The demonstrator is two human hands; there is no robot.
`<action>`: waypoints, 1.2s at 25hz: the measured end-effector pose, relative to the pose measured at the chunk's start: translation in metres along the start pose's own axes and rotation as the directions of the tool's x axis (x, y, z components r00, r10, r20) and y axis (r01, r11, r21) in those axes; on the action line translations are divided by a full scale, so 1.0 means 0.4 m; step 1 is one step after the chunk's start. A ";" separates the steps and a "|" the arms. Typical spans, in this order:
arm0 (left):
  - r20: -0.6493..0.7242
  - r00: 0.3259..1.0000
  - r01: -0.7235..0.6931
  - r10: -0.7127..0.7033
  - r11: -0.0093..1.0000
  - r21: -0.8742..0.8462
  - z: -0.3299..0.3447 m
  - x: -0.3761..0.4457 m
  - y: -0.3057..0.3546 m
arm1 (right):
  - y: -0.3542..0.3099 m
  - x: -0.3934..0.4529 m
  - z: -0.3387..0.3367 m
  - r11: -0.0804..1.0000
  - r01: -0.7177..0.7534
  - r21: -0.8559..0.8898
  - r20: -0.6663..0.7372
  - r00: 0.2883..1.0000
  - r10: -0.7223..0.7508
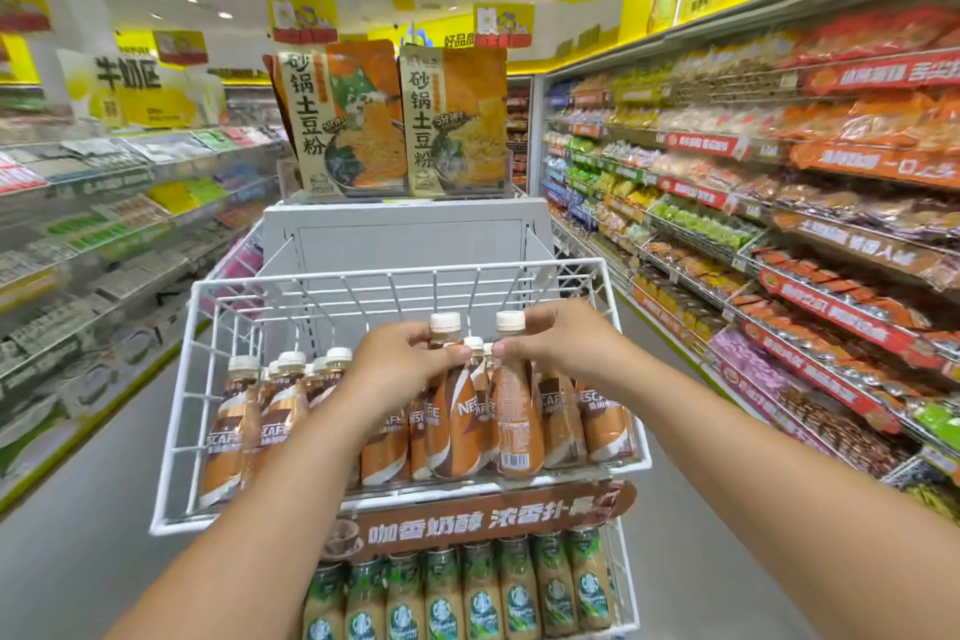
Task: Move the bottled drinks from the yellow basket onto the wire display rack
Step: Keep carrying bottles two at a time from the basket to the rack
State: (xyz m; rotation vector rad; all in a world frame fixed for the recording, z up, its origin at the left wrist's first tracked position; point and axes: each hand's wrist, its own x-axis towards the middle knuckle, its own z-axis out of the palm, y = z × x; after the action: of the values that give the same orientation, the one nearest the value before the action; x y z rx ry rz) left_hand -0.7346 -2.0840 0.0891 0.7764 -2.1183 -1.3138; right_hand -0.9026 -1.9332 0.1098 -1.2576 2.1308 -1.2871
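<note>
A white wire display rack (pixel 208 379) stands in front of me, its upper shelf holding several brown Nescafe coffee bottles with cream caps. My left hand (pixel 400 359) grips the neck of one brown bottle (pixel 452 421) in the front row. My right hand (pixel 561 343) grips the neck of the neighbouring bottle (pixel 519 426), which shows its barcode side. Both bottles stand upright on the shelf among the others. More bottles (pixel 244 411) stand at the shelf's left. No yellow basket is in view.
A lower rack shelf holds several green-labelled Starbucks bottles (pixel 483 592) behind a brown sign (pixel 483 520). Noodle packets (pixel 395 120) stand on top of the grey back panel (pixel 405 234). Stocked shelves line the aisle at right (pixel 779 224) and left (pixel 104 224).
</note>
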 end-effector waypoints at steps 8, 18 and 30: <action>0.044 0.998 0.046 -0.047 0.999 0.020 0.026 0.051 -0.044 | 0.029 0.049 0.037 0.989 -0.081 -0.121 -0.036 0.996 0.077; -0.078 0.996 0.050 -0.040 0.991 0.124 0.068 0.081 -0.100 | 0.013 0.055 0.074 0.909 -0.129 -0.397 -0.123 0.989 0.087; -0.165 0.986 0.025 0.031 0.943 0.331 0.094 0.045 -0.076 | 0.003 -0.007 0.070 0.813 0.020 -0.582 -0.110 0.989 -0.103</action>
State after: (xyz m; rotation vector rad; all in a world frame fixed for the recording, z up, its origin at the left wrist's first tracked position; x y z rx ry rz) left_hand -0.7673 -2.0849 0.0490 0.9826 -2.2267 -0.8612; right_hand -0.8830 -1.9455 0.0938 -1.5045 2.7306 -0.7673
